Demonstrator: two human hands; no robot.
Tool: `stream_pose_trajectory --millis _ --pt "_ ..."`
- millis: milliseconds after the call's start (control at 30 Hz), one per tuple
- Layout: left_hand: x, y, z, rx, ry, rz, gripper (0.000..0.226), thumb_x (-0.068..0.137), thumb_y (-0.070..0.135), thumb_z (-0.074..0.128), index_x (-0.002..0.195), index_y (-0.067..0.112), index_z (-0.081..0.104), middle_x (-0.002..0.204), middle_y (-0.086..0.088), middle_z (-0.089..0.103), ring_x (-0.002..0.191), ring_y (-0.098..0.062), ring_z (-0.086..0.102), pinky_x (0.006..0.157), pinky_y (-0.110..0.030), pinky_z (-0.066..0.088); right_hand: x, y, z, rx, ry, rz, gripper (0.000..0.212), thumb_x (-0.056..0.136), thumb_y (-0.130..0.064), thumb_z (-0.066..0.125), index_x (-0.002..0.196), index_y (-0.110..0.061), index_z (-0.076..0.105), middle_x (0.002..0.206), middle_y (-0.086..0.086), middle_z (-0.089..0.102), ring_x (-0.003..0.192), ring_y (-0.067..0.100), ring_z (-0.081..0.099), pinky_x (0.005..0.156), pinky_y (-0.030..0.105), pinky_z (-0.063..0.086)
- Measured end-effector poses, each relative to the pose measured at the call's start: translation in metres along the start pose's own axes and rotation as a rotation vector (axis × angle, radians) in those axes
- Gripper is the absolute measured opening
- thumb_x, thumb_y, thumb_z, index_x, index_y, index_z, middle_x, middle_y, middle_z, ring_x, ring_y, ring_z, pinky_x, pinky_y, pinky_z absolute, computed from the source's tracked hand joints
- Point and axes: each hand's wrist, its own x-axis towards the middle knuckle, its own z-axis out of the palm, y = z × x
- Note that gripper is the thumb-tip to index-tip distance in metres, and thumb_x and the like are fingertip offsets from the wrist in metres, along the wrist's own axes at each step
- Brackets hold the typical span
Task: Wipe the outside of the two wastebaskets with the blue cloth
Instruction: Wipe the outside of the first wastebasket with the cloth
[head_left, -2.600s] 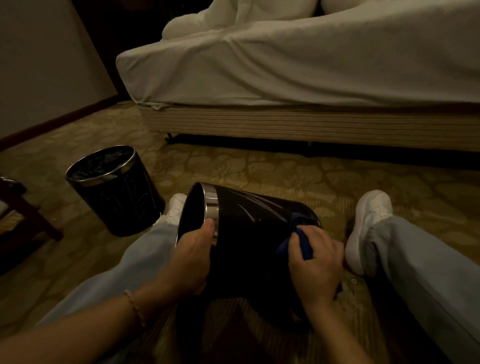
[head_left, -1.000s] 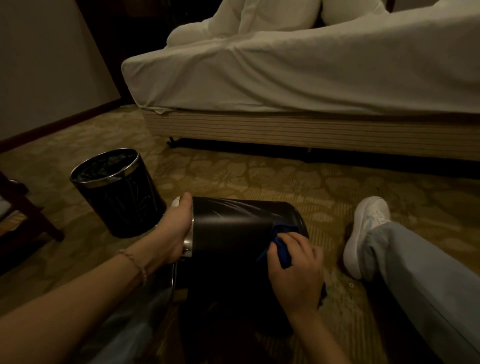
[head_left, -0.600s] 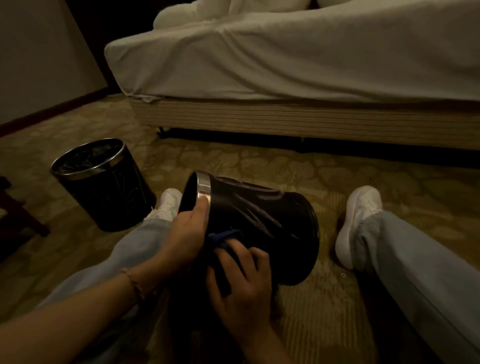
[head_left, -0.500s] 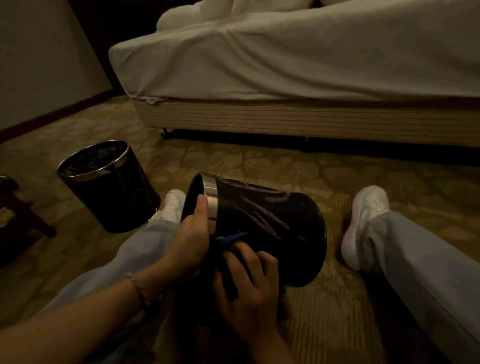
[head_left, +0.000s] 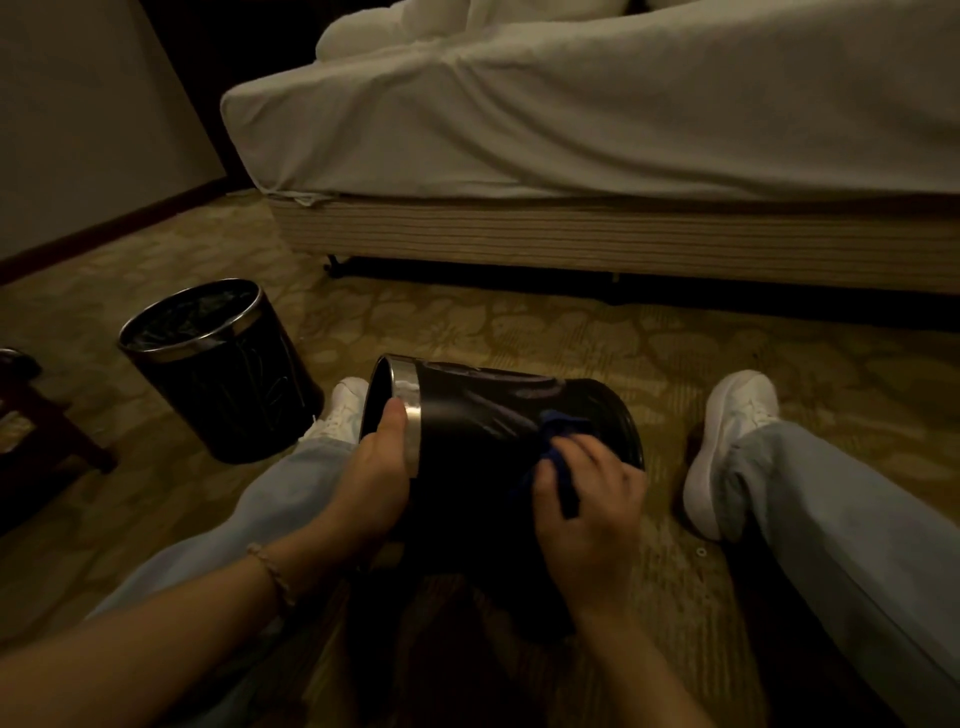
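A black wastebasket (head_left: 483, 415) with a chrome rim lies on its side between my outstretched legs, its mouth facing left. My left hand (head_left: 376, 478) grips it at the rim, thumb on the chrome band. My right hand (head_left: 587, 499) presses the blue cloth (head_left: 558, 431) against the basket's side near its base; most of the cloth is hidden under my fingers. A second black wastebasket (head_left: 228, 374), lined with a dark bag, stands upright on the carpet to the left.
A bed (head_left: 623, 156) with white sheets runs across the back, with a dark gap under its frame. My legs in light jeans and white shoes (head_left: 727, 441) flank the held basket. A dark wooden chair leg (head_left: 52, 431) stands at the far left on patterned carpet.
My right hand with the cloth has slid from beside the rim to the right, toward the basket's base. My left hand keeps hold of the rim.
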Motion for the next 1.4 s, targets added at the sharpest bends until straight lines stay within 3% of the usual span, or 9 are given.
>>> stream_pose_trajectory --millis 67,233,433,567,633,733,1000,1133,1400 --pt "0.002 -0.003 -0.002 -0.045 -0.008 -0.026 0.037 0.103 0.04 0.027 0.089 0.027 0.058 0.072 0.008 0.058 0.069 -0.003 0.063 0.081 -0.011 0.047 0.011 0.032 -0.006 -0.044 -0.005 0.13 0.041 0.092 -0.043 0.048 0.114 -0.016 0.069 0.122 0.003 0.066 0.108 0.031 0.059 0.09 0.024 0.031" --pt "0.0 -0.003 0.002 -0.036 -0.05 -0.004 0.043 0.103 0.045 0.024 0.08 0.029 0.057 0.063 0.0 0.068 0.063 -0.002 0.066 0.057 -0.019 0.046 0.015 0.04 -0.009 -0.059 -0.009 0.236 0.044 0.091 -0.044 0.045 0.113 -0.014 0.069 0.12 0.003 0.066 0.106 0.036 0.058 0.085 0.015 0.022" --pt "-0.003 -0.004 0.004 -0.068 -0.048 -0.077 0.053 0.1 0.051 0.027 0.074 0.02 0.061 0.068 -0.005 0.07 0.07 -0.014 0.065 0.066 -0.028 0.047 -0.011 -0.054 0.001 0.045 -0.083 -0.066 0.03 0.091 -0.04 0.056 0.113 -0.024 0.068 0.12 -0.005 0.064 0.099 0.02 0.052 0.081 0.025 0.041" --pt "0.0 -0.019 0.003 -0.082 -0.118 -0.036 0.065 0.083 0.073 0.031 0.08 0.024 0.074 0.087 -0.017 0.074 0.09 -0.031 0.069 0.097 -0.052 0.047 -0.02 -0.083 0.004 0.101 -0.131 -0.22 0.029 0.091 -0.04 0.059 0.114 -0.025 0.067 0.12 -0.006 0.063 0.098 0.017 0.05 0.075 0.028 0.045" --pt "-0.003 -0.011 0.0 -0.068 -0.13 -0.011 0.052 0.094 0.062 0.03 0.075 0.034 0.07 0.086 -0.01 0.073 0.083 -0.016 0.069 0.093 -0.034 0.049 -0.015 -0.074 0.004 0.103 -0.125 -0.209 0.028 0.091 -0.039 0.059 0.113 -0.024 0.068 0.119 -0.006 0.064 0.097 0.018 0.05 0.075 0.029 0.045" --pt "-0.009 -0.003 0.0 -0.07 -0.118 0.034 0.035 0.105 0.034 0.025 0.078 0.035 0.047 0.08 0.002 0.059 0.052 0.015 0.059 0.046 -0.001 0.041 0.007 -0.047 0.0 0.087 -0.131 -0.056 0.031 0.092 -0.042 0.054 0.113 -0.024 0.068 0.119 -0.008 0.065 0.099 0.018 0.051 0.079 0.029 0.044" --pt "-0.008 -0.012 0.006 -0.081 -0.191 0.031 0.048 0.104 0.033 0.018 0.075 0.018 0.053 0.045 0.012 0.062 0.042 0.004 0.057 0.039 -0.007 0.04 0.029 0.038 -0.026 -0.045 -0.009 0.304 0.035 0.09 -0.039 0.049 0.109 -0.017 0.069 0.11 0.002 0.068 0.101 0.031 0.06 0.085 0.02 0.027" --pt "-0.008 -0.008 0.003 -0.015 -0.252 0.015 0.056 0.103 0.038 0.02 0.079 0.01 0.062 0.055 0.001 0.067 0.049 -0.006 0.062 0.044 -0.014 0.047 0.02 -0.01 -0.018 -0.023 -0.082 0.123 0.034 0.091 -0.042 0.05 0.111 -0.021 0.069 0.114 -0.004 0.068 0.1 0.024 0.059 0.086 0.01 0.025" --pt "-0.021 -0.014 0.001 0.194 -0.221 0.239 0.043 0.105 0.014 0.024 0.075 0.023 0.053 0.057 0.016 0.067 0.048 0.005 0.059 0.044 -0.007 0.04 0.013 -0.074 -0.015 0.164 -0.149 -0.175 0.026 0.09 -0.039 0.061 0.109 -0.025 0.071 0.114 -0.011 0.066 0.094 0.014 0.051 0.073 0.03 0.046"
